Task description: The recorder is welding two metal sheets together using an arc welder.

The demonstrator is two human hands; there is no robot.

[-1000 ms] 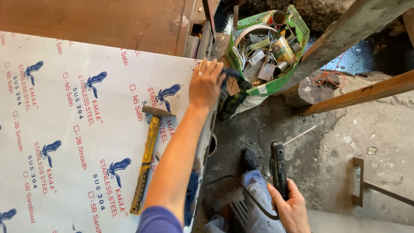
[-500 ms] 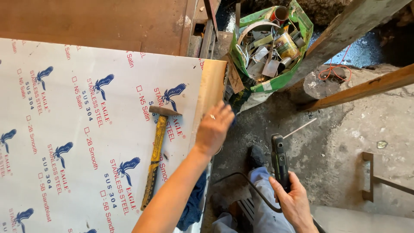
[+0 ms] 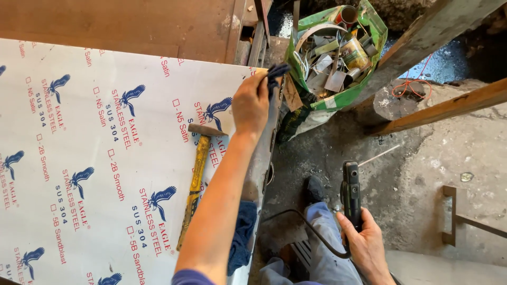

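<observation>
My left hand is closed on a dark blue rag at the right edge of a large steel sheet covered in white printed film. My left forearm stretches over that edge. A hammer with a yellow handle lies on the sheet just left of my arm. My right hand grips a black power tool with a black cord, held low over the concrete floor beside my leg in blue trousers.
A green bag of metal scraps stands past the sheet's corner. Wooden beams slant across the upper right. A brown board lies beyond the sheet. More blue cloth hangs at the sheet edge. A metal bracket sits at right.
My left hand drew back from the bag toward me, then moved forward again and now holds the blue rag at the sheet's far right edge. My right hand stays on the tool.
</observation>
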